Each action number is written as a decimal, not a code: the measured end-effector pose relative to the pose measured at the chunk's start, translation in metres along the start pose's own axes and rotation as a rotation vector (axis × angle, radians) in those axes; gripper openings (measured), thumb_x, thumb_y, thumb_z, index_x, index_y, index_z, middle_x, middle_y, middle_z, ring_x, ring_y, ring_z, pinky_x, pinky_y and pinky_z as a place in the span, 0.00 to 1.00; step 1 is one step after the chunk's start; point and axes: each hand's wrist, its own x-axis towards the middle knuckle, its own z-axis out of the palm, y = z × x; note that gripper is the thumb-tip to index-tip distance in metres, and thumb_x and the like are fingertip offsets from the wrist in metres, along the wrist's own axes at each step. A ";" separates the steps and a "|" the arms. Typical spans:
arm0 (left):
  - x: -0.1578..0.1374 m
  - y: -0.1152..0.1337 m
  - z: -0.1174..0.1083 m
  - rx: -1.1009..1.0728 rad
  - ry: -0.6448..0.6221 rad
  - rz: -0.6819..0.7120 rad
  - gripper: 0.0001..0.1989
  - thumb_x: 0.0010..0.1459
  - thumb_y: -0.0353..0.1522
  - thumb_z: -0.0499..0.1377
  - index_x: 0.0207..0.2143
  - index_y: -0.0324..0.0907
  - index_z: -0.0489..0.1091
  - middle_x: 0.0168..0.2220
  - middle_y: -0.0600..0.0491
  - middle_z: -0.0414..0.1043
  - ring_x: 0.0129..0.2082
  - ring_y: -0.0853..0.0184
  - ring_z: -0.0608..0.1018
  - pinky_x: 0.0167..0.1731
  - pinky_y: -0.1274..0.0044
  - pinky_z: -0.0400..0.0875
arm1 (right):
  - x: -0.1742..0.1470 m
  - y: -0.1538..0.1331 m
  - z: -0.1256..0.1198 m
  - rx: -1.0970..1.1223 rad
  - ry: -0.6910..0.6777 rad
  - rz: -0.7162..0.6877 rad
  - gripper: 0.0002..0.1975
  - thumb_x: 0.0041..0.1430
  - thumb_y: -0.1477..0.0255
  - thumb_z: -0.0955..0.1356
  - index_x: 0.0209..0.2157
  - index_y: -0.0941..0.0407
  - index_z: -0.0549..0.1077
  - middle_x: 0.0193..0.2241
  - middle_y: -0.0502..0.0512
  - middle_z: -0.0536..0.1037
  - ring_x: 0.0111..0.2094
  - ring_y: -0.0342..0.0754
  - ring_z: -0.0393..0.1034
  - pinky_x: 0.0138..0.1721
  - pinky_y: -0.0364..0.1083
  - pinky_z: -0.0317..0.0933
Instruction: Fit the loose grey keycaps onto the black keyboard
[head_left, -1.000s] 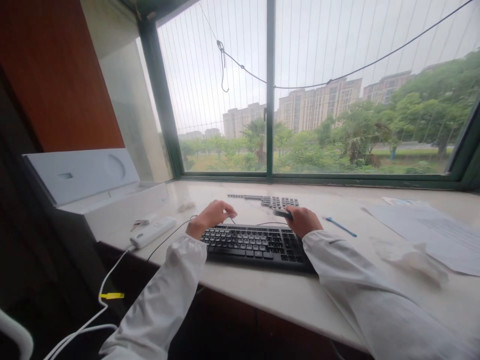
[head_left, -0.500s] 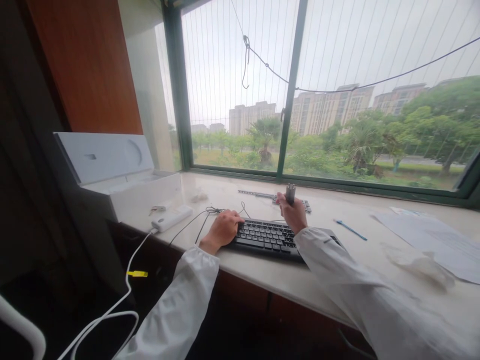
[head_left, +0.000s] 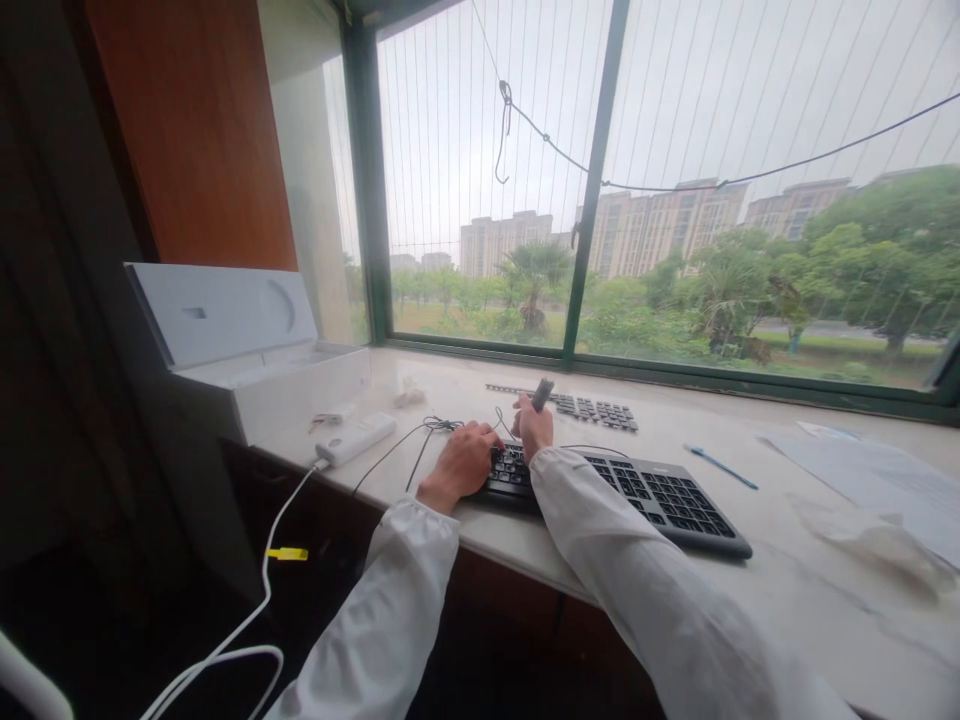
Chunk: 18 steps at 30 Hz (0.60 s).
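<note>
Keyboard (head_left: 694, 505) lies on the desk (head_left: 776, 505) with its long axis running left to right, the right end slanted closer to the wearer. Both hands are gathered at its left end. The left hand (head_left: 466, 458) rests over that corner, fingers bent onto the far-left keys; whether its grip clamps the edge I cannot tell. The right hand (head_left: 535, 428) is at the far edge of the keyboard, just beside the left one, its sleeve (head_left: 637, 560) crossing over the keys. Its grip is closed around a dark tool (head_left: 543, 393), which sticks up out of the fist and leans a little to the right. The tool's lower end is hidden, so contact with the keys cannot be told. From this grip, the keyboard lies below and mostly to the right; its left end is nearest, and the left hand is the nearer one to that corner. Beyond the keyboard lie loose keycaps (head_left: 606, 414); left of it, a bundled cable (head_left: 444, 425) and a strip (head_left: 358, 440); right of it, a pen (head_left: 724, 467) and paper (head_left: 874, 465).
</note>
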 end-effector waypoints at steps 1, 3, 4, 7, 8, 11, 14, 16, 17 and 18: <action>0.000 0.000 0.000 0.000 -0.003 -0.002 0.14 0.58 0.22 0.49 0.38 0.41 0.73 0.41 0.50 0.72 0.43 0.64 0.69 0.47 0.72 0.63 | 0.001 0.002 0.000 -0.008 0.012 0.000 0.17 0.56 0.57 0.64 0.26 0.57 0.69 0.09 0.43 0.59 0.10 0.39 0.53 0.11 0.40 0.49; 0.001 0.001 -0.001 0.001 -0.011 -0.008 0.15 0.58 0.22 0.49 0.38 0.41 0.73 0.41 0.50 0.72 0.43 0.64 0.69 0.47 0.72 0.63 | 0.002 0.005 0.001 -0.030 0.041 0.004 0.17 0.55 0.57 0.64 0.27 0.58 0.70 0.09 0.44 0.60 0.10 0.39 0.54 0.12 0.40 0.49; 0.001 0.001 -0.001 0.000 -0.014 -0.009 0.14 0.58 0.22 0.49 0.39 0.41 0.72 0.41 0.50 0.72 0.43 0.64 0.69 0.47 0.72 0.63 | 0.002 0.006 0.002 -0.045 0.043 0.002 0.18 0.55 0.57 0.64 0.27 0.58 0.71 0.09 0.44 0.61 0.10 0.39 0.55 0.12 0.40 0.49; 0.001 0.000 -0.001 -0.002 -0.011 -0.001 0.14 0.58 0.22 0.49 0.38 0.41 0.72 0.41 0.51 0.72 0.43 0.64 0.70 0.47 0.72 0.63 | 0.001 0.009 0.005 -0.078 0.049 -0.010 0.19 0.55 0.56 0.64 0.27 0.58 0.71 0.10 0.45 0.62 0.11 0.39 0.56 0.12 0.40 0.50; 0.001 0.000 -0.001 0.000 -0.008 0.002 0.14 0.58 0.22 0.49 0.38 0.41 0.72 0.41 0.51 0.72 0.42 0.64 0.70 0.47 0.72 0.63 | 0.001 0.010 0.006 -0.082 0.050 -0.015 0.19 0.55 0.56 0.64 0.27 0.59 0.72 0.10 0.45 0.62 0.11 0.39 0.56 0.13 0.40 0.50; 0.001 -0.001 0.001 0.012 -0.006 -0.003 0.14 0.57 0.22 0.49 0.38 0.42 0.72 0.40 0.51 0.72 0.42 0.64 0.70 0.47 0.72 0.63 | 0.000 0.012 0.008 -0.076 0.049 -0.020 0.19 0.56 0.56 0.63 0.27 0.58 0.71 0.10 0.45 0.62 0.11 0.39 0.56 0.13 0.40 0.50; 0.001 -0.003 0.001 0.004 -0.010 -0.006 0.14 0.57 0.22 0.49 0.38 0.42 0.72 0.41 0.52 0.73 0.42 0.64 0.70 0.47 0.72 0.63 | 0.000 0.012 0.009 -0.030 0.073 0.015 0.17 0.56 0.57 0.64 0.27 0.58 0.70 0.10 0.44 0.61 0.10 0.39 0.55 0.12 0.39 0.50; 0.002 -0.003 0.002 -0.012 -0.013 -0.002 0.14 0.57 0.22 0.50 0.38 0.42 0.72 0.41 0.52 0.73 0.43 0.64 0.70 0.48 0.72 0.63 | 0.001 0.013 0.008 0.019 0.098 0.053 0.16 0.57 0.58 0.64 0.27 0.57 0.69 0.09 0.43 0.60 0.10 0.39 0.53 0.11 0.39 0.50; 0.002 -0.003 0.002 -0.018 -0.014 -0.004 0.14 0.57 0.22 0.50 0.38 0.42 0.72 0.41 0.52 0.73 0.43 0.65 0.70 0.48 0.73 0.63 | 0.003 0.013 0.007 0.041 0.107 0.070 0.16 0.57 0.59 0.64 0.27 0.57 0.69 0.09 0.43 0.59 0.10 0.39 0.53 0.11 0.39 0.50; 0.002 -0.004 0.002 -0.023 -0.014 -0.008 0.14 0.57 0.22 0.50 0.37 0.42 0.73 0.41 0.52 0.73 0.43 0.65 0.70 0.48 0.73 0.63 | 0.004 0.013 0.006 0.057 0.115 0.084 0.15 0.57 0.59 0.64 0.27 0.57 0.68 0.09 0.42 0.58 0.09 0.39 0.52 0.11 0.39 0.50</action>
